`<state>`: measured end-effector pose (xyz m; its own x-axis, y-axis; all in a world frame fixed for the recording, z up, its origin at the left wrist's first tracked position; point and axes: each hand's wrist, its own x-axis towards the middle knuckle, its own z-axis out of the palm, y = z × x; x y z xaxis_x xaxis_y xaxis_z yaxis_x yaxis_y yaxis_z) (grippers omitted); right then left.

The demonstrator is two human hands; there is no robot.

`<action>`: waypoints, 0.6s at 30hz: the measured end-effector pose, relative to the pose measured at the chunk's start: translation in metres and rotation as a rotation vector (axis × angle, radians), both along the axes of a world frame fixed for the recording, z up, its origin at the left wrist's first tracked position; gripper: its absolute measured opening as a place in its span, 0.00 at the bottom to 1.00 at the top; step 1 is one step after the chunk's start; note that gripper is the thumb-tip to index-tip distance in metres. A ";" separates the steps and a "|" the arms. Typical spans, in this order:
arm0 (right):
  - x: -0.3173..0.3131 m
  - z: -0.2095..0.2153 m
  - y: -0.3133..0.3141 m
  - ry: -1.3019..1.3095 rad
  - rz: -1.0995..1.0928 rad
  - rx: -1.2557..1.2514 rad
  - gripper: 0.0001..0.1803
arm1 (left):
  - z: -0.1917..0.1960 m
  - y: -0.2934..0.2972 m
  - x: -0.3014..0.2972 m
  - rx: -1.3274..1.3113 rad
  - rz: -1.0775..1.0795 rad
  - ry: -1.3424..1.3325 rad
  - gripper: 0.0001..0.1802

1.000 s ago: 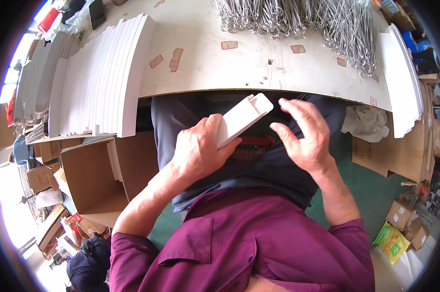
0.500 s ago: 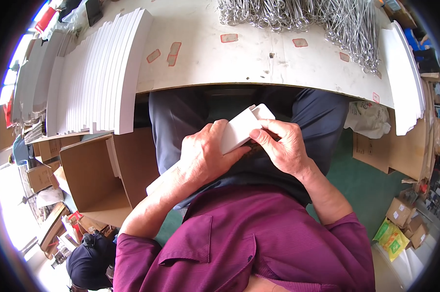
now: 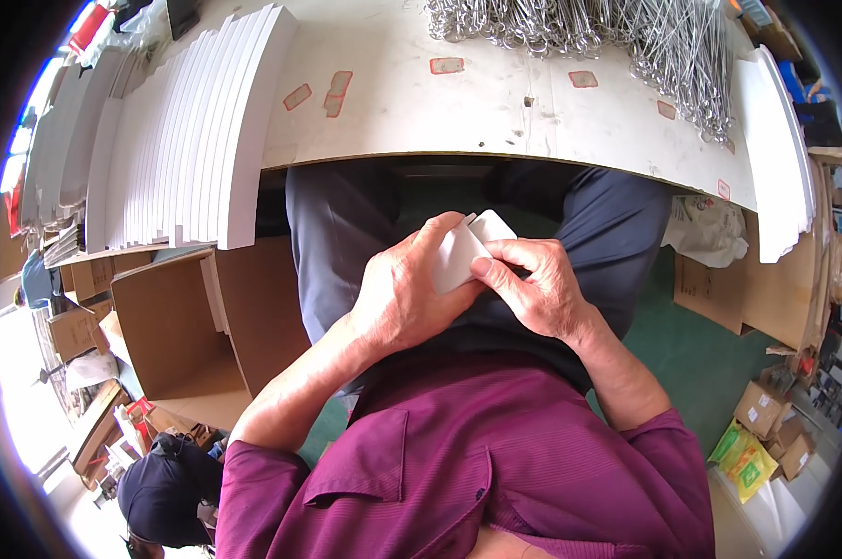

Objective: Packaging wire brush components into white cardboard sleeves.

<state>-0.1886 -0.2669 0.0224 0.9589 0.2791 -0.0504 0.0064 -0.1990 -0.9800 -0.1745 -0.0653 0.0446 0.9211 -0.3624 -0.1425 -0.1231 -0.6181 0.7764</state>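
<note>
Over my lap, a slim white carton [image 3: 452,259] is held between both hands. My left hand [image 3: 402,291] wraps around its body, thumb on the near side and fingers mostly hidden behind. At the carton's upper end a rounded white flap [image 3: 493,226] sticks out. My right hand [image 3: 539,287] pinches that end between thumb and bent fingers, right beside the flap. The carton's far length is hidden behind my left hand and forearm, and I cannot see whether anything is inside it.
Beyond my knees is a white worktable [image 3: 393,107]. Long white cartons [image 3: 174,154] line its left side; looped metal skewers [image 3: 686,70] heap at back right beside more white pieces [image 3: 782,158]. An open cardboard box [image 3: 174,326] stands lower left, near a person in dark clothing [image 3: 164,489].
My left hand has turned more upright around the carton and covers more of it. The carton's lower end, earlier visible beside my left forearm, is now hidden. The flap has shifted slightly left and down.
</note>
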 end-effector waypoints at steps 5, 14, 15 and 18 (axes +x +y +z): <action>-0.003 -0.004 0.006 -0.119 -0.075 0.007 0.14 | -0.003 0.002 -0.001 -0.020 0.012 0.008 0.36; -0.010 -0.007 0.015 -0.026 -0.236 0.128 0.15 | -0.007 0.001 -0.001 -0.031 0.056 0.008 0.37; -0.011 -0.008 0.014 -0.026 -0.236 0.128 0.15 | -0.007 0.001 -0.001 -0.032 0.055 0.001 0.37; -0.010 -0.012 0.011 -0.098 -0.179 0.015 0.13 | -0.009 0.001 -0.002 -0.022 0.056 -0.010 0.37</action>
